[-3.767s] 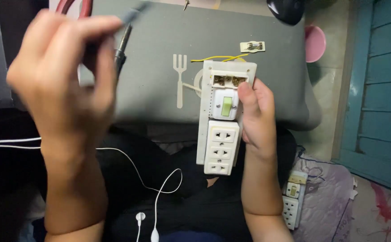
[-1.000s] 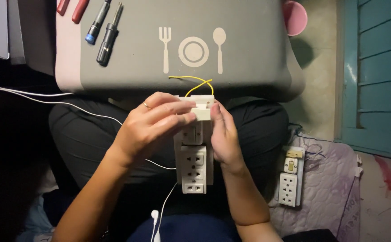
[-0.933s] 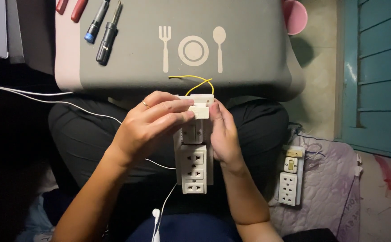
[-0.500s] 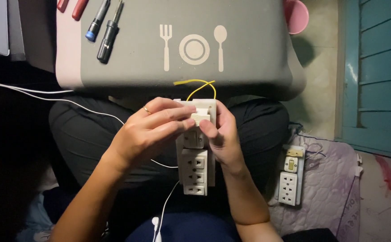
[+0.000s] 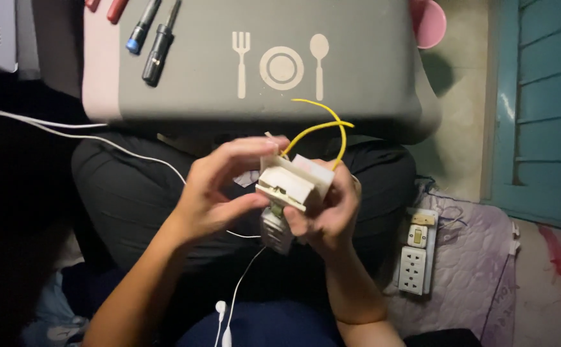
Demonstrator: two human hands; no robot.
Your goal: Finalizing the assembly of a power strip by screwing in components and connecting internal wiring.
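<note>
A white socket box (image 5: 291, 186) is gripped over the lap by the left hand (image 5: 219, 193) and right hand (image 5: 328, 215); yellow wires (image 5: 322, 128) loop toward 12 o'clock (its lower part is hidden by fingers).

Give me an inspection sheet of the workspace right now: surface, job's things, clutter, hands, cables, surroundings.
Surface: grey lap tray with a cutlery-and-plate print, resting over the knees.
Job's things: white plastic socket box tilted up, yellow wires arching from its top.
Clutter: black screwdriver, blue-tipped tool, red handles, pink cup.
Hands: left hand and right hand both grip the box.
Cables: white earphone cord across the lap.
Surroundings: second white socket strip on lilac quilted cloth; teal door.
</note>
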